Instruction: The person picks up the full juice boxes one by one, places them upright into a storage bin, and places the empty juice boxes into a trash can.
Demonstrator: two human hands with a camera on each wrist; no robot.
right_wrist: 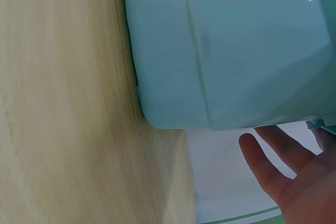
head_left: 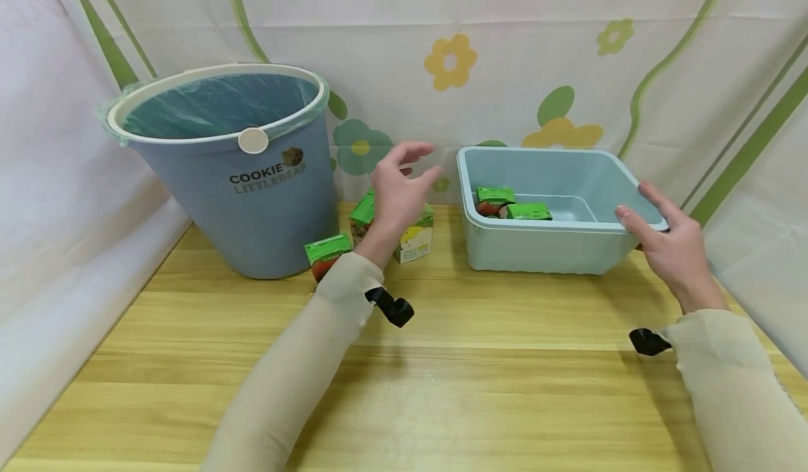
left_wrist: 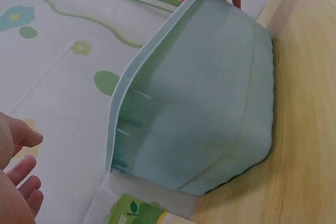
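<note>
My left hand [head_left: 400, 195] hovers above small green cartons on the table, thumb and fingers bent with a gap and nothing between them. One carton [head_left: 328, 247] stands beside the blue bucket, another [head_left: 362, 212] is partly behind my wrist, and a third with a yellow picture [head_left: 415, 237] is to its right. My right hand [head_left: 678, 254] grips the right end of a light-blue plastic storage box [head_left: 536, 251], thumb at the rim. Inside the box, at its left, lie two green-topped cartons, one behind [head_left: 495, 195] and one in front [head_left: 529, 211].
A tall blue bucket [head_left: 278, 219] with a clear liner over its rim stands at the back left. The wooden table [head_left: 442, 388] stretches toward me. A white cloth with flowers [head_left: 379, 30] hangs behind, and white cloth flanks both sides.
</note>
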